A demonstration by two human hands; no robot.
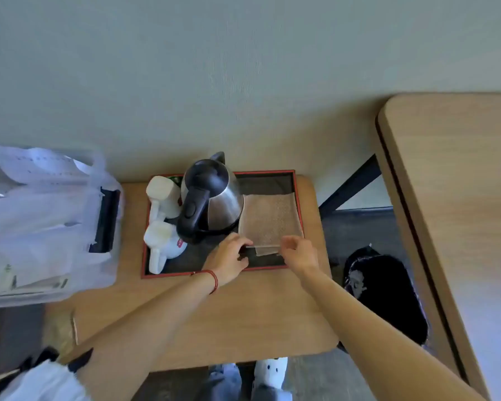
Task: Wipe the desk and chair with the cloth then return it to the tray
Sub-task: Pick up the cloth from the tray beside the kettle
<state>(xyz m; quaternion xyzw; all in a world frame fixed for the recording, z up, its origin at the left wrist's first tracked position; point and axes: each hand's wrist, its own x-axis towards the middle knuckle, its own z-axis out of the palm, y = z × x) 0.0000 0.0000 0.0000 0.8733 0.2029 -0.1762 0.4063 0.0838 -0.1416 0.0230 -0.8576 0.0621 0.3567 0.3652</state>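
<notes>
The cloth [269, 219], folded flat, is laid in the right part of the tray [297, 180], just beside the kettle [211, 198]; its near edge is pinched at two points. The near left corner is gripped by the left hand [227, 260], fingers closed on the fabric, and a red band [213, 280] is worn at that wrist. The near right corner is gripped by the right hand [297, 253], fingers curled over the edge. Both forearms are extended across the bench [243, 322]. Two white cups [162, 221] are placed at the left end of the tray, touching or nearly touching the kettle. The tray is set at the far edge of the bench, against the wall [214, 68]. A clear bag [41, 221] with contents is located to the left of the bench. A black bin [388, 293] is located on the floor to the right, between the bench and a larger wooden desk [460, 183].
</notes>
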